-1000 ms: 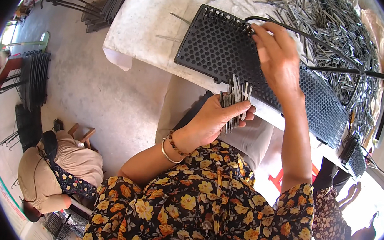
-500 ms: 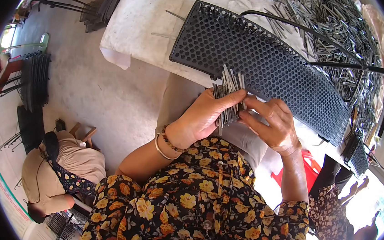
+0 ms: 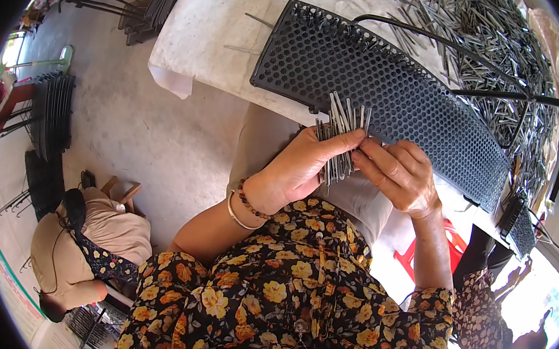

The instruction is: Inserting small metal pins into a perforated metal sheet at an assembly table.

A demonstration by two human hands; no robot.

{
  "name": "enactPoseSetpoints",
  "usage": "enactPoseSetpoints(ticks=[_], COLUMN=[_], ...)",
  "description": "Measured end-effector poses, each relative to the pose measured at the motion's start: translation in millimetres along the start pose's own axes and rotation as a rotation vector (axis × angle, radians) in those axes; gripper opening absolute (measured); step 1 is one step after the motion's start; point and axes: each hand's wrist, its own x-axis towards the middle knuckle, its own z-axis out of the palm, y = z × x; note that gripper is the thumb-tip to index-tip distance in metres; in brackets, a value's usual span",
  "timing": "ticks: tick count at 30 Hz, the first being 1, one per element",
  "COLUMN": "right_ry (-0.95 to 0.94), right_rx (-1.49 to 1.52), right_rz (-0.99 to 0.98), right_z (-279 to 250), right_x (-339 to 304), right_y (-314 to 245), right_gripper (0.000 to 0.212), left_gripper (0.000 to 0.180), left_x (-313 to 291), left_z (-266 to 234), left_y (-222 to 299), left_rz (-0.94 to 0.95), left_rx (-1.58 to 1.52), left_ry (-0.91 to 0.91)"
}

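In my left hand (image 3: pixel 301 160) is a bundle of thin grey metal strips (image 3: pixel 343 120), fanned out above and below the thumb. The thumb presses across the bundle's middle. My right hand (image 3: pixel 399 175) meets the bundle's right side, its thumb and fingertips pinched together at a strip close to the left thumb tip. Just beyond both hands lies a long black panel (image 3: pixel 381 77) full of round holes, slanting from upper left to lower right. Small dark pieces stand in holes along its far edge near the left end.
A large heap of loose metal strips (image 3: pixel 496 54) covers the table's far right. A bent black rod (image 3: pixel 486 94) crosses above the panel. The white-covered table (image 3: pixel 219 23) ends at the left over the floor. Two people sit nearby, at lower left (image 3: pixel 115 226) and lower right (image 3: pixel 486 319).
Both hands and the bundle have shifted slightly to the right. The strips' upper ends are fanned a little differently, and my right fingertips have closed in nearer the left thumb.
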Motion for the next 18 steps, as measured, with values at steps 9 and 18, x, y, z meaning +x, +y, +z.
enactPoseSetpoints(ticks=[9, 18], right_ry=[0.075, 0.278], right_rx=[-0.031, 0.294], right_rz=[-0.083, 0.407], right_z=[6.3, -3.7], right_x=[-2.4, 15.8], right_y=[2.6, 14.1], right_gripper=[0.030, 0.016], left_gripper=[0.018, 0.020], left_x=[-0.9, -3.7], left_z=[-6.0, 10.6], left_y=[1.9, 7.1], left_rz=[-0.057, -0.017], left_rx=[-0.026, -0.032], left_ry=[-0.042, -0.042])
